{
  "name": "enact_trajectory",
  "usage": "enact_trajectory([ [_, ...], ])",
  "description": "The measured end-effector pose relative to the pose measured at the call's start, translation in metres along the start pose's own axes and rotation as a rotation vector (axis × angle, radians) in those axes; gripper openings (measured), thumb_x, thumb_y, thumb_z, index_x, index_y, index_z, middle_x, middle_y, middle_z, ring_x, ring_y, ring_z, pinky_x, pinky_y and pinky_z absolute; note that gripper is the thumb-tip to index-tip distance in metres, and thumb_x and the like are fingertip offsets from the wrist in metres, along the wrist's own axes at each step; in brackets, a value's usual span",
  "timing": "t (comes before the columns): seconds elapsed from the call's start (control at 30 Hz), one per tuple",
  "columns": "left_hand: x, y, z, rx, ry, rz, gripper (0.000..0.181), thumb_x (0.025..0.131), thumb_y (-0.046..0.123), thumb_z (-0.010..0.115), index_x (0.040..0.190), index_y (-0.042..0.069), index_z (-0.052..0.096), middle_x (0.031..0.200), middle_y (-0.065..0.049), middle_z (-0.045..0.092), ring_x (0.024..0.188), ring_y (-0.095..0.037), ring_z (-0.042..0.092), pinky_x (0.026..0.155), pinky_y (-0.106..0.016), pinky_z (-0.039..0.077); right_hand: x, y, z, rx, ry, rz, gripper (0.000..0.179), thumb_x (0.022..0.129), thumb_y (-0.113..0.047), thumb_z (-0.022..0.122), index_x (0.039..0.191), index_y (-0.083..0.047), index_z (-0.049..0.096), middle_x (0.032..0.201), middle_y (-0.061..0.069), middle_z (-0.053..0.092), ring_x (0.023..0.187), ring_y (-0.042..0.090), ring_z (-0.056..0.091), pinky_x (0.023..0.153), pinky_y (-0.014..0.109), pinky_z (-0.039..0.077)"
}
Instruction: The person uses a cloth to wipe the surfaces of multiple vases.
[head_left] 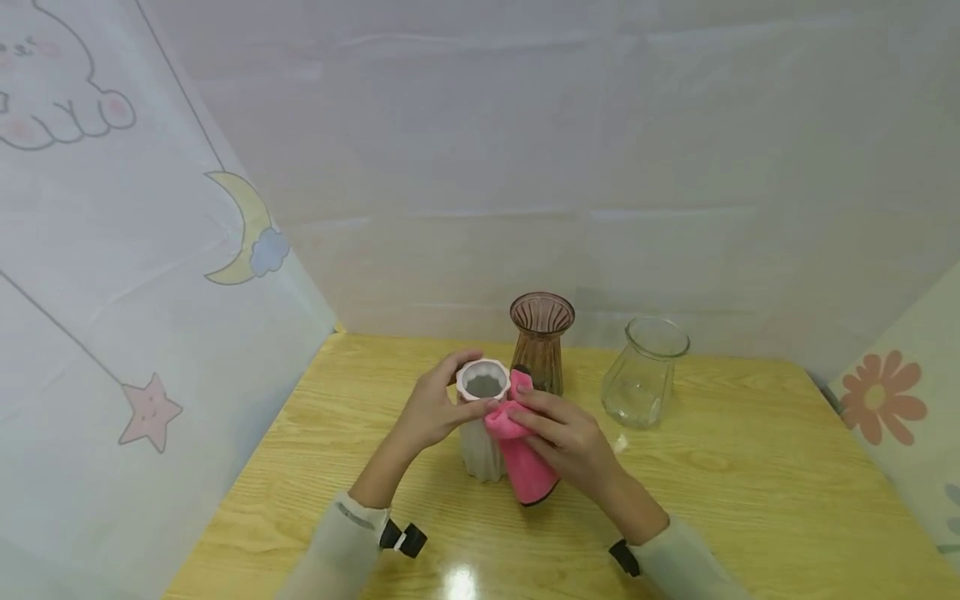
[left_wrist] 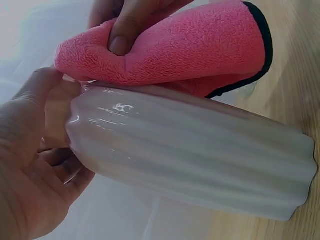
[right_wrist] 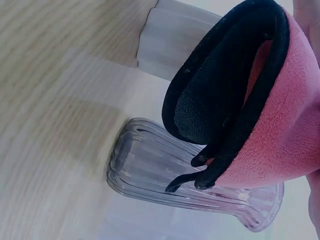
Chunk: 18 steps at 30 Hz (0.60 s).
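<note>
A white fluted vase (head_left: 482, 454) stands upright on the wooden table. My left hand (head_left: 432, 407) grips it round the neck, thumb at the near side of the rim and fingers behind. In the left wrist view the glossy ribbed body of the vase (left_wrist: 195, 150) shows down to its scalloped base. My right hand (head_left: 573, 437) pinches a folded pink cloth (head_left: 528, 471) against the right side of the rim. Dark edging and a dark underside of the cloth (right_wrist: 210, 95) show in the right wrist view, where most of the right hand is hidden.
Behind the cloth stands a brownish-pink ribbed glass vase (head_left: 542, 346) with a flared mouth. Farther right is a clear glass vase (head_left: 641, 383). The yellow wooden table (head_left: 750, 467) meets a pale hanging sheet (head_left: 480, 167) at the back, with printed sheets at both sides.
</note>
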<state>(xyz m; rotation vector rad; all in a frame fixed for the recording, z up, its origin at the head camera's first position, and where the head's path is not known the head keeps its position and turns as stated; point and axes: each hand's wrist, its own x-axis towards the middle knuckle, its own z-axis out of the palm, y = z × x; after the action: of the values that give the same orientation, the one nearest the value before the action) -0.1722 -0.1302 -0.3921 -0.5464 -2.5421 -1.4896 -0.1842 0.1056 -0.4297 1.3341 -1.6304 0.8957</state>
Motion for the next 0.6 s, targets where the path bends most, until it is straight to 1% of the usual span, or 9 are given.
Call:
enact_trajectory([
  [0.07, 0.0, 0.001, 0.0, 0.003, -0.001, -0.017, 0.073, 0.084, 0.032, 0.085, 0.145, 0.01, 0.051, 0.129, -0.005, 0.065, 0.12, -0.028, 0.061, 0.095, -0.051, 0.053, -0.001, 0.001, 0.002, 0.011, -0.002, -0.008, 0.026, 0.102, -0.018, 0.062, 0.11, 0.003, 0.076, 0.112, 0.02, 0.071, 0.104, 0.035, 0.07, 0.101, 0.028, 0.052],
  [0.13, 0.0, 0.001, 0.0, 0.003, -0.004, -0.025, 0.073, 0.083, 0.031, 0.085, 0.145, 0.01, 0.052, 0.13, -0.006, 0.065, 0.121, -0.03, 0.061, 0.096, -0.055, 0.052, -0.003, 0.002, 0.004, 0.017, -0.002, -0.009, 0.026, 0.102, -0.017, 0.061, 0.11, 0.003, 0.076, 0.112, 0.02, 0.071, 0.104, 0.035, 0.07, 0.101, 0.028, 0.052],
  [0.2, 0.001, 0.0, 0.0, 0.001, -0.008, -0.024, 0.072, 0.083, 0.032, 0.085, 0.144, 0.01, 0.053, 0.13, -0.005, 0.065, 0.121, -0.029, 0.061, 0.096, -0.057, 0.052, -0.004, 0.002, 0.005, 0.019, 0.006, -0.005, 0.026, 0.102, -0.017, 0.062, 0.11, 0.003, 0.076, 0.112, 0.021, 0.071, 0.104, 0.035, 0.07, 0.101, 0.029, 0.052],
  [0.33, 0.003, -0.003, -0.001, 0.001, -0.018, -0.003, 0.069, 0.085, 0.03, 0.084, 0.143, 0.009, 0.054, 0.128, -0.005, 0.066, 0.118, -0.025, 0.064, 0.096, -0.052, 0.053, -0.009, 0.002, 0.007, 0.028, 0.023, -0.001, 0.025, 0.101, -0.016, 0.063, 0.108, 0.004, 0.077, 0.111, 0.021, 0.071, 0.103, 0.035, 0.071, 0.1, 0.029, 0.053],
  [0.4, 0.004, -0.004, -0.002, -0.014, -0.033, 0.016, 0.069, 0.085, 0.027, 0.083, 0.143, 0.007, 0.053, 0.127, -0.006, 0.066, 0.115, -0.024, 0.065, 0.096, -0.047, 0.053, -0.012, 0.001, 0.009, 0.032, 0.025, -0.003, 0.025, 0.101, -0.016, 0.064, 0.106, 0.004, 0.077, 0.11, 0.021, 0.071, 0.103, 0.035, 0.07, 0.099, 0.03, 0.053],
  [0.53, 0.007, -0.008, -0.007, -0.072, -0.088, 0.043, 0.066, 0.086, 0.019, 0.082, 0.143, 0.003, 0.052, 0.127, -0.01, 0.065, 0.112, -0.023, 0.065, 0.099, -0.044, 0.053, -0.019, -0.001, 0.011, 0.032, 0.011, -0.012, 0.025, 0.101, -0.017, 0.063, 0.104, 0.003, 0.078, 0.107, 0.018, 0.072, 0.099, 0.036, 0.071, 0.097, 0.032, 0.054],
  [0.6, 0.008, -0.012, -0.009, -0.102, -0.119, 0.046, 0.065, 0.087, 0.017, 0.081, 0.143, 0.005, 0.052, 0.128, -0.01, 0.064, 0.112, -0.023, 0.065, 0.1, -0.043, 0.052, -0.022, -0.002, 0.012, 0.027, -0.002, -0.012, 0.026, 0.102, -0.018, 0.063, 0.103, 0.003, 0.078, 0.105, 0.018, 0.072, 0.097, 0.037, 0.071, 0.096, 0.032, 0.055],
])
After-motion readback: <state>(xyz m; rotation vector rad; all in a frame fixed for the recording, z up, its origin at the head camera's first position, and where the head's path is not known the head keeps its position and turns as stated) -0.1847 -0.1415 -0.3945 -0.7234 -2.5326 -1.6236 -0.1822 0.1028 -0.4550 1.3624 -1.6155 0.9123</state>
